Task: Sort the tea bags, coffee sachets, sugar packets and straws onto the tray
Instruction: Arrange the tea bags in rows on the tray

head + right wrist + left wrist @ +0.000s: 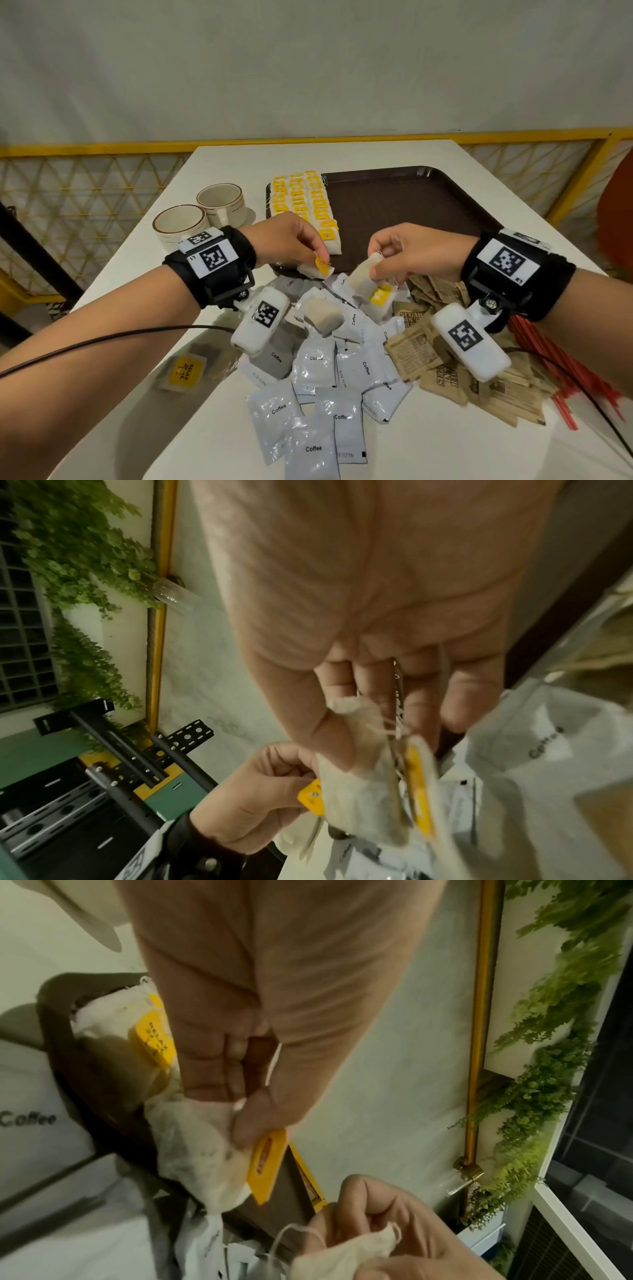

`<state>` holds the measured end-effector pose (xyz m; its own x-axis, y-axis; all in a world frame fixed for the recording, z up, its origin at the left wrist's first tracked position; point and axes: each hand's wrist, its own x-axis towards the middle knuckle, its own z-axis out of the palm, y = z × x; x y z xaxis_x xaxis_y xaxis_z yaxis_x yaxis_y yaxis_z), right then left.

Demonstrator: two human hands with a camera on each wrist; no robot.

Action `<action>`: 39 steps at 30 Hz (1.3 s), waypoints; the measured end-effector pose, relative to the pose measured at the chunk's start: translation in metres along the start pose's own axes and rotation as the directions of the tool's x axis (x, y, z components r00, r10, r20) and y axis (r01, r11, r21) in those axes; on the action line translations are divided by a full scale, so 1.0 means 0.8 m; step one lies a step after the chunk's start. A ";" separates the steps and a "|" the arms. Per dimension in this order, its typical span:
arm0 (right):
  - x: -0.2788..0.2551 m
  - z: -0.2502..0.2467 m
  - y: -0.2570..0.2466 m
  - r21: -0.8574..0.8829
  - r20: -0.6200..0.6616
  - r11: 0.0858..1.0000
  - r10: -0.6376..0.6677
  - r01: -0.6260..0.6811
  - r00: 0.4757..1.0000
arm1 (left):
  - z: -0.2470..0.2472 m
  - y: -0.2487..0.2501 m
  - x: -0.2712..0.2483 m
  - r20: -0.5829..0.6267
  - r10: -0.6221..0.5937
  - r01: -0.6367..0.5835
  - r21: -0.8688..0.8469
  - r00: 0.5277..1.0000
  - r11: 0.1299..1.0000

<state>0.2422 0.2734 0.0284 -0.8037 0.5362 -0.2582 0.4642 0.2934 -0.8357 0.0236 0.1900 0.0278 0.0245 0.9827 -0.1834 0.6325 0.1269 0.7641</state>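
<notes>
My left hand (308,245) pinches a tea bag (317,269) with a yellow tag at the near left corner of the brown tray (411,205); the left wrist view shows the thumb pressing that tea bag (205,1156). My right hand (383,260) pinches another tea bag (363,279) just above the pile, its yellow tag (381,295) dangling; the same tea bag (363,799) fills the right wrist view. Rows of tea bags (305,198) lie on the tray's left side. Coffee sachets (318,394), brown sugar packets (445,359) and red straws (548,356) are heaped in front of the tray.
Two empty cups (219,202) stand left of the tray. One tea bag (185,371) lies alone at the near left, and another (322,313) rests on the sachets. The white table (239,161) ends at a yellow railing (102,150) behind.
</notes>
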 end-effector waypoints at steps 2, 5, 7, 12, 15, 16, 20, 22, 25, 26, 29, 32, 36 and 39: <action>-0.001 0.001 0.001 -0.016 0.019 1.000 -0.007 0.007 1.000 | -0.001 0.004 0.001 0.000 -0.013 0.013 0.020 1.000 1.000; -0.002 0.000 -0.002 0.048 0.012 0.998 -0.027 0.026 1.000 | -0.004 0.010 0.003 -0.023 -0.004 0.005 0.006 1.000 1.000; -0.002 -0.003 -0.002 0.129 -0.003 0.990 -0.049 0.049 0.999 | -0.006 0.013 0.002 -0.027 0.019 -0.020 -0.032 0.999 0.999; -0.006 -0.004 -0.011 0.116 -0.020 0.989 -0.089 0.091 0.996 | -0.005 0.015 0.005 0.051 0.043 -0.050 0.129 0.998 0.990; -0.008 -0.004 -0.015 0.108 -0.046 0.990 -0.090 0.094 0.995 | -0.005 0.014 0.011 0.106 0.036 -0.070 0.339 0.994 0.938; -0.007 -0.004 -0.015 0.108 -0.046 0.989 -0.094 0.098 0.995 | -0.004 0.015 0.011 0.130 0.028 -0.074 0.360 0.991 0.930; -0.007 -0.005 -0.009 0.112 -0.028 0.989 -0.089 0.092 0.996 | -0.003 0.017 0.009 0.128 -0.009 -0.034 0.333 0.992 0.942; -0.008 -0.009 -0.003 0.129 0.022 0.987 -0.105 0.101 0.994 | -0.007 0.018 0.008 0.111 0.000 -0.034 0.306 0.994 0.951; -0.012 -0.020 0.004 0.169 0.144 0.982 -0.112 0.087 0.983 | -0.019 0.022 0.009 0.062 0.068 -0.079 0.207 0.996 0.975; -0.014 -0.022 0.004 0.165 0.163 0.983 -0.107 0.080 0.981 | -0.022 0.025 0.010 0.032 0.091 -0.095 0.144 0.995 0.985; -0.021 -0.024 0.000 0.058 0.109 0.989 -0.139 0.133 0.984 | -0.025 0.031 0.022 -0.028 0.094 -0.094 0.005 0.995 0.996; -0.029 -0.024 -0.008 -0.101 0.036 0.972 -0.207 0.210 0.978 | -0.016 0.034 0.041 -0.012 0.080 -0.078 0.101 0.997 0.992; -0.035 -0.029 -0.020 -0.117 -0.050 0.956 -0.277 0.269 0.960 | -0.006 0.027 0.063 0.025 0.042 -0.047 0.237 0.999 0.970; -0.026 -0.031 -0.024 -0.008 -0.078 0.968 -0.250 0.250 0.965 | -0.005 0.023 0.073 0.036 0.019 -0.029 0.281 0.999 0.959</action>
<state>0.2593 0.2762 0.0622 -0.8627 0.5057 -0.0025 0.2513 0.4244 -0.8699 0.0333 0.2500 0.0339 0.0646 0.9795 -0.1907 0.8236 0.0556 0.5645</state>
